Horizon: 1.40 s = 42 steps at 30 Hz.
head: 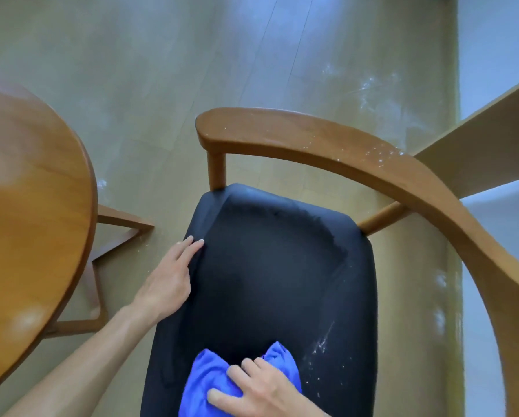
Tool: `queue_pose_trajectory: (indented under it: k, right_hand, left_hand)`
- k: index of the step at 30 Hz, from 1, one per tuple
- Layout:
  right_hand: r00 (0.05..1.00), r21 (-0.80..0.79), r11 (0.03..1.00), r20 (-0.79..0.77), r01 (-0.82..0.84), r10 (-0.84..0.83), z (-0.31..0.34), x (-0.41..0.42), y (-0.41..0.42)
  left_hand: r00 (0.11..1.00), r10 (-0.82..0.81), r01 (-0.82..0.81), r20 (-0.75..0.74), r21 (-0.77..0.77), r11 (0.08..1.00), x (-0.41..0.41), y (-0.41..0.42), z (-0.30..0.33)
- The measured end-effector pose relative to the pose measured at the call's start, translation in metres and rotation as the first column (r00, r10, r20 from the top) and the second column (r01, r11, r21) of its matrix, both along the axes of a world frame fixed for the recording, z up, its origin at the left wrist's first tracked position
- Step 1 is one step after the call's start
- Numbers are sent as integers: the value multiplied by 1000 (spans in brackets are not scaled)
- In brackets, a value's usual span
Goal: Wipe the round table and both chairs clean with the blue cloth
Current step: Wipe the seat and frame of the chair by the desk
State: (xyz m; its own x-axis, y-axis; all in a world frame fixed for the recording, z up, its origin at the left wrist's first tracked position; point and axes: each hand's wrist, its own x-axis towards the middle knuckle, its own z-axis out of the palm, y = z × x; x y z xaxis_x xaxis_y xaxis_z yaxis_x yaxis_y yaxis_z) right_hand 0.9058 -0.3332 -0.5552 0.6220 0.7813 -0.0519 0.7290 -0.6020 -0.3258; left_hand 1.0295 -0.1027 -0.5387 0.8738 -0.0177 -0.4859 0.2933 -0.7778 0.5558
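Looking straight down onto the chair [372,164], its black padded seat [267,266] filling the middle of the view. The right hand [261,389] is pressed flat on top of the blue cloth [210,377], fingers spread and laid over the bunched fabric — it looks like a press from above more than a pinch, with the cloth trapped between palm and cushion at the near end of the seat. Folds of the cloth bulge out on either side of the fingers.

The left hand [168,281] lies on the left edge of the seat, fingers together and stretched along the cushion's side, holding nothing — just resting against the fabric.

White specks and streaks [323,344] are scattered on the right side of the seat, just beside the cloth but not under it. More white flecks [381,155] dot the curved wooden armrest that sweeps round from the far side to the right. The floor [162,85] beyond the chair shows pale scuffs and powdery marks too.

At the left, the round table [32,206] comes into view — warm brown wood, with a few hazy pale patches on its top. Its wooden base [117,233] shows on the floor between table and chair. A pale wooden board [478,152] stands at the far right, behind the armrest.
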Motion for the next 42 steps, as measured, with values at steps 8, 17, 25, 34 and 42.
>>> queue_pose_trajectory:
  k: [8,17,25,34,42]
  right_hand:
    - [880,-81,886,184,457,-438,16,209,-146]
    - [688,-154,709,-171,688,-705,10,26,-103]
    - [948,-257,928,-98,270,-303,38,36,-136]
    - [356,-130,355,-23,926,-934,2,106,-134]
    - [916,-282,934,-269,221,-298,28,-59,-67]
  left_hand:
    - [860,-509,468,-37,455,758,10,-63,-16]
    - [856,-499,498,-134,473,727,8,-74,-19]
    - [873,-477,466,-96,452,761,11,-72,-13]
    - [859,-512,462,-18,457,760,13,-73,-26]
    - [845,-518,517,-136,454,725,-81,-47,-7]
